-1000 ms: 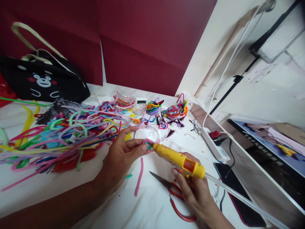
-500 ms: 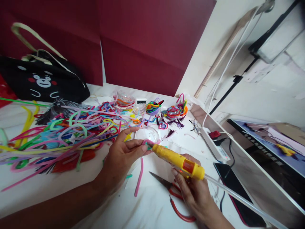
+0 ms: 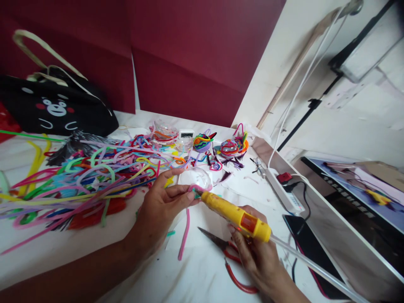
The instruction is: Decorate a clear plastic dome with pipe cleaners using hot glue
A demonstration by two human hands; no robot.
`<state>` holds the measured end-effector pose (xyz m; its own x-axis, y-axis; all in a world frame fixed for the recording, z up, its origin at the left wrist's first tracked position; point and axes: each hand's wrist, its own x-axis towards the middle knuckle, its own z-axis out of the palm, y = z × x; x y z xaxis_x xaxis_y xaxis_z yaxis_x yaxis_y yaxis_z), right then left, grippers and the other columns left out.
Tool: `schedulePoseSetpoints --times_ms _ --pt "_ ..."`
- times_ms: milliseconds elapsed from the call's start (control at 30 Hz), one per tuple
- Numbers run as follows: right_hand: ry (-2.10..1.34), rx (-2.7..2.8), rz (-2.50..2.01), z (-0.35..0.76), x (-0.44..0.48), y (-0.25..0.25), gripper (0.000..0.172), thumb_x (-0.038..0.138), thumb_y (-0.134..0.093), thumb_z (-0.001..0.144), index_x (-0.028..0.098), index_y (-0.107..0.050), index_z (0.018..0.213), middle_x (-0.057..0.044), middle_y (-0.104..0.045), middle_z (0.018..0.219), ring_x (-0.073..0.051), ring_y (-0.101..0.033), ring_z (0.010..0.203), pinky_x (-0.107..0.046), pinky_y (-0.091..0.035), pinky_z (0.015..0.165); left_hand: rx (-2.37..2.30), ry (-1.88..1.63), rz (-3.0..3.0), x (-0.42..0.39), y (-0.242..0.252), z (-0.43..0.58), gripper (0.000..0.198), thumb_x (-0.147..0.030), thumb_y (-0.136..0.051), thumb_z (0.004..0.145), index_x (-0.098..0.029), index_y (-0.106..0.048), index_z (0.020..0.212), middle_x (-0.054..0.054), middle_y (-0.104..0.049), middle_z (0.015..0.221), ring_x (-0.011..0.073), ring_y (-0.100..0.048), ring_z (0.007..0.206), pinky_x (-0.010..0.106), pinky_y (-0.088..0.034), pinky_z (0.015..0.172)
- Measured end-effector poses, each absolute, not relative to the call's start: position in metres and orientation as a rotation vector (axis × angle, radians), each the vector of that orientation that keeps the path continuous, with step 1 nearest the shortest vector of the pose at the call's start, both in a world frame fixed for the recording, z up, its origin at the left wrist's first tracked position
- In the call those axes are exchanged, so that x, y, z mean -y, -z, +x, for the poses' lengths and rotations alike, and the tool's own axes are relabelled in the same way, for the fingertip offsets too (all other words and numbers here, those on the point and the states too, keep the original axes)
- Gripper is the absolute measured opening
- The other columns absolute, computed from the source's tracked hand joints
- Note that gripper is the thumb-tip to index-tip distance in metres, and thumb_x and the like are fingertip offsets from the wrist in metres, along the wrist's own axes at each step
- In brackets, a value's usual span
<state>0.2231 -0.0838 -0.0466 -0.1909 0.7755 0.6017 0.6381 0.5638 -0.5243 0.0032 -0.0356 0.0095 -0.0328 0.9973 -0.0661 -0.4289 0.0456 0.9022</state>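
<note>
My left hand (image 3: 162, 206) grips a clear plastic half-dome (image 3: 195, 177) with a pink pipe cleaner along its rim, fingers pinched at its near edge. My right hand (image 3: 257, 252) is wrapped round a yellow glue gun (image 3: 235, 215), with a clear glue stick (image 3: 315, 271) trailing from its back. The gun's tip touches the dome's rim right beside my left fingertips. A loose pink pipe cleaner piece (image 3: 184, 233) lies on the white table below the dome.
A heap of coloured pipe cleaners (image 3: 78, 176) covers the left of the table. Red-handled scissors (image 3: 230, 261) lie under my right hand. Finished decorated domes (image 3: 232, 147) stand at the back. A power strip (image 3: 282, 189) and phone (image 3: 311, 248) lie right; a black bag (image 3: 53, 109) sits back left.
The glue gun's tip has crept slightly left along the dome's rim. Both hands otherwise hold their places.
</note>
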Motion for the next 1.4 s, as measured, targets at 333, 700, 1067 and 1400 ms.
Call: schedulePoseSetpoints --times_ms 333,700,1067,1400 --pt "0.064 2.047 -1.034 0.219 0.077 0.03 0.033 0.009 -0.05 0.091 0.024 -0.049 0.12 -0.009 -0.062 0.107 -0.025 -0.062 0.091 -0.038 -0.053 0.068 -0.93 -1.37 0.821 0.037 -0.01 0.003 0.059 -0.015 -0.08 0.069 -0.022 -0.05 0.119 -0.001 -0.077 0.08 0.0186 -0.075 0.085 0.029 -0.06 0.079" --pt "0.019 1.996 -1.062 0.22 0.079 0.038 0.039 0.007 -0.049 0.087 0.025 -0.047 0.121 -0.009 -0.061 0.108 -0.025 -0.061 0.093 -0.039 -0.053 0.071 -0.921 -1.371 0.812 0.036 -0.008 0.002 0.058 -0.015 -0.082 0.067 -0.022 -0.052 0.116 -0.003 -0.075 0.075 0.016 -0.073 0.079 0.03 -0.06 0.08" --pt "-0.063 1.993 -1.077 0.218 0.078 0.033 0.026 0.01 -0.049 0.087 0.023 -0.051 0.11 -0.006 -0.061 0.095 -0.02 -0.057 0.074 -0.037 -0.048 0.063 -0.925 -1.363 0.808 0.037 -0.011 0.003 0.058 -0.016 -0.082 0.068 -0.022 -0.052 0.117 -0.002 -0.076 0.078 0.0171 -0.074 0.082 0.029 -0.06 0.08" --pt "0.068 1.993 -1.02 0.217 0.078 0.034 0.032 0.009 -0.048 0.088 0.021 -0.05 0.118 -0.01 -0.062 0.104 -0.023 -0.06 0.083 -0.038 -0.051 0.067 -0.903 -1.369 0.768 0.034 -0.009 0.004 0.06 -0.015 -0.084 0.064 -0.021 -0.052 0.114 -0.002 -0.076 0.075 0.0166 -0.074 0.078 0.028 -0.061 0.077"
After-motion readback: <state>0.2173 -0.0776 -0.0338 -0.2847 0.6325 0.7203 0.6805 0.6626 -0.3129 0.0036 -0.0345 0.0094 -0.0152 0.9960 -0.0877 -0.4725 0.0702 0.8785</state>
